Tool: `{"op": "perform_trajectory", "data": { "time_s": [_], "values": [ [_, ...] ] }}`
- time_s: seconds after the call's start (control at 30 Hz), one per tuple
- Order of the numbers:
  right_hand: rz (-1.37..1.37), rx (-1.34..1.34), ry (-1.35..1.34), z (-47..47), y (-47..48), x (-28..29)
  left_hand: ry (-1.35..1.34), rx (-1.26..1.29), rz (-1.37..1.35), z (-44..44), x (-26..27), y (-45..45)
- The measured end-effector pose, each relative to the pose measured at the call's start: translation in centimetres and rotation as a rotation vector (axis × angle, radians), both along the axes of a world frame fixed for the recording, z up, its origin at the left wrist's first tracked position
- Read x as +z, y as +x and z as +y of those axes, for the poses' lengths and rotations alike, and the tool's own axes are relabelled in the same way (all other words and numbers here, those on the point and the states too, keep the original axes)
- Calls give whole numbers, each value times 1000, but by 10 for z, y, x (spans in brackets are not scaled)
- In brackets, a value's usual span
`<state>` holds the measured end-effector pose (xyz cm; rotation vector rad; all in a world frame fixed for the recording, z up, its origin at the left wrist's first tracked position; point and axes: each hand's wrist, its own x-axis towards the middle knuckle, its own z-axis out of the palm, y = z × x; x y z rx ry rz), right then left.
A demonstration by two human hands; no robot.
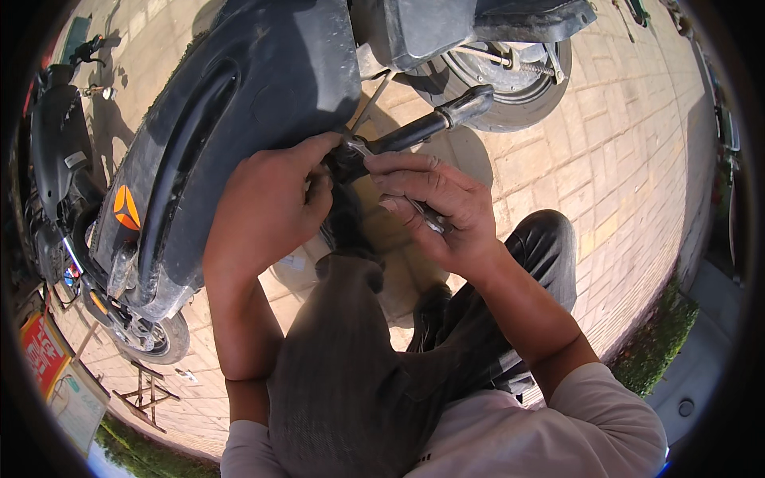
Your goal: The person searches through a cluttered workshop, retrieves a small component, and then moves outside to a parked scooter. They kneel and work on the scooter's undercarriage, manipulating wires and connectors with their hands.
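My right hand point(439, 206) holds a slim metal wrench point(361, 146), its handle passing under the fingers and showing again at the palm. The wrench's head is at the inner end of a black footrest point(418, 128) on an electric scooter. My left hand point(269, 203) is beside that joint, its index fingertip at the wrench's head. Its other fingers are curled, and whether they pinch something is hidden. The fastener under the wrench is too small and covered to make out. Close by on the left is the scooter's dark body panel point(287, 77).
The scooter's rear wheel point(514, 83) is beyond the footrest, its front wheel point(158, 340) at lower left. Another black scooter point(60, 143) stands at far left. My bent knee point(349, 281) is below my hands. A small folding stool point(146, 391) is on the paving point(588, 185).
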<state>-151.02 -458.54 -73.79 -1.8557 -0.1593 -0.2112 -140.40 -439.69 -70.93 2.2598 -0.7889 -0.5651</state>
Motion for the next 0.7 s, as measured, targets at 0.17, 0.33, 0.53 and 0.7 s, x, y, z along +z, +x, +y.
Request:
{"op": "perform_trajectory", "data": {
  "time_s": [0.17, 0.33, 0.53, 0.7],
  "values": [
    [-172, 91, -256, 13, 2, -1, -5, -12, -20, -2, 4, 0],
    [-148, -45, -307, 44, -3, 1, -68, 4, 65, 0, 1, 5],
    [-84, -156, -312, 57, 1, 5, -46, 63, 197, 6, 4, 7],
    [-99, -271, -116, 51, 11, -3, -131, 158, 313, 5, 4, 7]
  ]
}}
